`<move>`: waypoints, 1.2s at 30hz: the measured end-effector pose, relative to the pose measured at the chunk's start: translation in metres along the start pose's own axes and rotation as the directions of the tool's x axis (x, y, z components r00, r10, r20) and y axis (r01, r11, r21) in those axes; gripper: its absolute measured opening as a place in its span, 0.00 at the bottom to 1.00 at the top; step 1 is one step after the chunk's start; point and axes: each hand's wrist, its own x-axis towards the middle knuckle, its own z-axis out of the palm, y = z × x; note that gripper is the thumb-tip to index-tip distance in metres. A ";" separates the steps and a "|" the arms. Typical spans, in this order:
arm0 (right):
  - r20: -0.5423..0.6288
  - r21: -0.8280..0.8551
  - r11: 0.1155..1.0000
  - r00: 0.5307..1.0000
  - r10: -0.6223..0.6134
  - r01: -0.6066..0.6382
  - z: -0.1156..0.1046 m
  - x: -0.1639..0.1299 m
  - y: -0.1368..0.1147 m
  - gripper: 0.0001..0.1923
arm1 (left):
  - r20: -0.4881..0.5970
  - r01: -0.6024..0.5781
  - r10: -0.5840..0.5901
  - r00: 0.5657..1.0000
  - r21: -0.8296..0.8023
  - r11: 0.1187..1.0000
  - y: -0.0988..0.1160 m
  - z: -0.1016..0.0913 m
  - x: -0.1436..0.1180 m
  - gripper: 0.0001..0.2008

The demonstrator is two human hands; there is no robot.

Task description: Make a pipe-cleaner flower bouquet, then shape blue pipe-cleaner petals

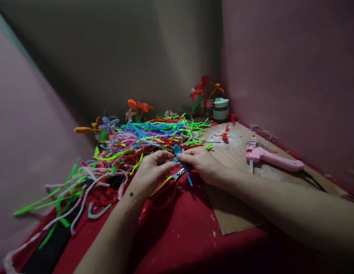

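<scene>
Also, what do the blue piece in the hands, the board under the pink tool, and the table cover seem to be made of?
The blue piece, held by the left hand and the right hand, looks like a fuzzy pipe cleaner: its edge is bristly and it keeps its bend. The board looks like thin matt plywood or cardboard, brown and flat. The red cover seems to be matt cloth with paint specks.

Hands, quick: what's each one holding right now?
Left hand: fingers pinched on the fuzzy blue pipe cleaner.
Right hand: pinched on the same pipe cleaner, near its upper end.
</scene>
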 end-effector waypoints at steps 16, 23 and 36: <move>0.091 0.185 0.982 0.995 0.029 -0.046 -0.002 0.002 0.001 0.16 | -0.105 -0.017 0.023 0.994 0.060 0.998 -0.005 -0.002 0.001 0.11; 0.093 0.150 0.988 0.995 0.036 -0.049 -0.002 0.000 -0.001 0.08 | -0.093 -0.045 0.049 0.994 0.047 0.998 -0.007 -0.002 0.003 0.12; 0.098 -0.517 0.843 0.989 -0.114 0.149 0.000 -0.008 -0.012 0.06 | 0.040 -0.065 0.069 0.997 -0.099 0.993 -0.013 -0.011 0.004 0.11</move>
